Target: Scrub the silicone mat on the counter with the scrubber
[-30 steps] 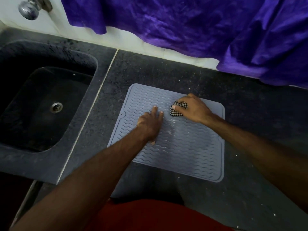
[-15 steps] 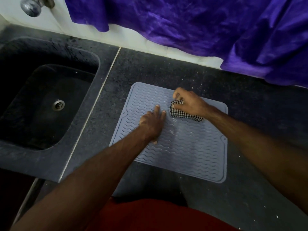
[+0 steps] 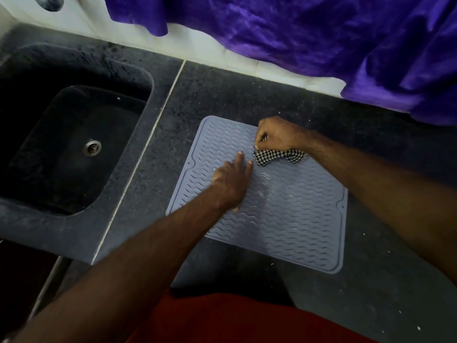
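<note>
2 task items and 2 hands, listed by size.

1. Mat [image 3: 284, 214]: grey-blue silicone sheet, rounded corners, raised rim, wavy ribs across its face. Lies flat on the dark counter [image 3: 222, 95], right of the sink [image 3: 74, 144], near the front edge. Nearly square, so its long axis cannot be told; its sides sit skewed to the counter edge, the far-left corner toward the sink, the near-right corner toward the person. Ribs run roughly left to right. Judged light, floppy and grippy underneath, yet likely to creep or buckle under a hard stroke; best pinned flat by a palm and not lifted by an edge. Not fragile.

2. Scrubber [image 3: 279, 157]: small black-and-white checked piece, crumpled, lying on the far part of the mat. Its long axis runs left to right, one end pointing toward the left hand. Judged soft, light and easily bunched; best taken in a gathered wad under the fingers so pressure reaches the ribs.

3. Left hand [image 3: 232, 184]: fingers straight, palm down, pressing the mat's middle-left area, holding nothing. Its fingertips lie just beside the scrubber's left end.

4. Right hand [image 3: 279, 134]: fingers curled at the mat's far edge, pinching the scrubber's upper fold, while most of the cloth trails below the knuckles.

Judgement: scrubbing is under way at the far edge; the near half awaits.
</note>
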### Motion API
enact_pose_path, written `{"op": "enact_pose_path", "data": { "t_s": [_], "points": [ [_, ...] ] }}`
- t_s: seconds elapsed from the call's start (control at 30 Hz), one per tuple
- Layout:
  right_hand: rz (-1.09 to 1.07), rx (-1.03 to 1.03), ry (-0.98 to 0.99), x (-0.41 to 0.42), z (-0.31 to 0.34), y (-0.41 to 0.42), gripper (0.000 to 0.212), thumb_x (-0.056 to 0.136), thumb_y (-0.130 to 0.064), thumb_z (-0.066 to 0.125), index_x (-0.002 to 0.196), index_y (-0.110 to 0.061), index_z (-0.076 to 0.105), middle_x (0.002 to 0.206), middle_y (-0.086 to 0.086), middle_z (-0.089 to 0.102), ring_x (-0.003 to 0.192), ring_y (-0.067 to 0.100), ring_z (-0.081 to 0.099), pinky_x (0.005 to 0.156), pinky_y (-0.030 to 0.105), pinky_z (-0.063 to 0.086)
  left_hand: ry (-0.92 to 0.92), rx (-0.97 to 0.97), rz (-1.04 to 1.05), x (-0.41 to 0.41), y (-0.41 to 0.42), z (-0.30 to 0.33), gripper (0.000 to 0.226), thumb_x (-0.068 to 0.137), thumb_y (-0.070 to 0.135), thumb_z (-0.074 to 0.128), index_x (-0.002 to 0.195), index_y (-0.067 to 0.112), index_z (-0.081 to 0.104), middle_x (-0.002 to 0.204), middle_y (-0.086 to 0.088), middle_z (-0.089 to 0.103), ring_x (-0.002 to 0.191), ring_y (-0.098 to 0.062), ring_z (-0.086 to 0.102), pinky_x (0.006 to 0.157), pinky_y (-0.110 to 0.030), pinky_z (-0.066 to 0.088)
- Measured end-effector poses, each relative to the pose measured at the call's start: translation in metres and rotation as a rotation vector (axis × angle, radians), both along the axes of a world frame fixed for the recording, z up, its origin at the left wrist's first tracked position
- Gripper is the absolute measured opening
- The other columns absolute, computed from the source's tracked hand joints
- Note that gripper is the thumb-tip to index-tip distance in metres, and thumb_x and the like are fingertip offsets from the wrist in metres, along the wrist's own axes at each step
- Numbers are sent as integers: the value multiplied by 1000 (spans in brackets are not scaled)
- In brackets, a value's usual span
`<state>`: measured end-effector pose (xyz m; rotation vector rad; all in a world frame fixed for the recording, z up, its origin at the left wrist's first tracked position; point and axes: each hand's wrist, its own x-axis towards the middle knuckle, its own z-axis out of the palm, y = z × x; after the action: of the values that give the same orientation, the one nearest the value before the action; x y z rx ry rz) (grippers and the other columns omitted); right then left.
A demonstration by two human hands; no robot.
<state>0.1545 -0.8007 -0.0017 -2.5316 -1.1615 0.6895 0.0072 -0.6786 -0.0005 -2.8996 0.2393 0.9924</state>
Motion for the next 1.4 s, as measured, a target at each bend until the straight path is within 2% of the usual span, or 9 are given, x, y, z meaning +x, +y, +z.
{"op": "enact_pose_path", "data": {
  "t_s": [0.17,0.3,0.53,0.7,0.8,0.9,1.0,1.13,1.4],
  "points": [
    [-33,-97,-17,1,0,1,6,80,-10,70,79,-15,74,76,-8,64,65,-1,59,56,10,39,7,-5,8,1,0,0,130,68,27,88,156,14,-7,160,-18,-18,142,-39,24,104,-48,40],
    [3,-200,-6,7,1,-3,7,80,-13,69,77,-16,74,78,-5,70,68,4,63,66,23,52,10,-9,19,0,0,-1,130,68,26,88,156,14,-7,160,-17,-18,142,-39,24,105,-48,40],
    [70,-8,5,4,2,-3,12,85,-16,66,92,-9,74,90,-2,69,77,6,61,65,8,38,5,-7,19,0,0,0,127,71,24,86,156,14,-8,160,-17,-19,142,-38,25,104,-46,40],
    [-16,36,54,9,10,-21,19,82,-19,72,100,-16,73,93,-13,63,78,-7,56,68,8,37,0,-5,22,1,-1,0,125,72,21,85,155,13,-8,160,-19,-18,141,-39,25,104,-47,40],
    [12,55,64,2,7,-10,20,81,-19,73,100,-15,73,94,-12,65,77,-9,56,70,7,38,10,0,20,1,-3,1,127,71,21,86,155,13,-8,160,-18,-18,141,-39,25,104,-47,40],
    [22,11,43,-1,-1,-3,16,83,-16,71,98,-13,73,97,-4,71,78,-1,59,71,10,41,16,2,21,1,-3,1,128,71,23,86,155,14,-9,160,-17,-19,142,-38,24,104,-47,40],
    [16,-98,7,1,3,-9,9,82,-14,69,90,-14,74,91,-4,72,75,2,64,67,13,48,18,8,12,1,-1,1,129,71,26,86,155,14,-10,160,-17,-21,142,-38,24,105,-47,39],
    [-30,-275,30,4,9,-30,8,82,-18,71,89,-17,74,89,-6,71,79,4,64,73,22,51,-5,6,-7,-2,1,-2,129,70,28,86,155,14,-10,160,-18,-19,143,-38,23,107,-47,37],
    [-253,154,199,-23,22,-59,17,78,-18,75,95,-17,74,92,-12,71,86,-4,63,81,18,48,-49,-65,16,-10,10,-1,127,70,31,86,155,13,-7,162,-12,-15,144,-37,21,106,-52,37]
  ]
}}
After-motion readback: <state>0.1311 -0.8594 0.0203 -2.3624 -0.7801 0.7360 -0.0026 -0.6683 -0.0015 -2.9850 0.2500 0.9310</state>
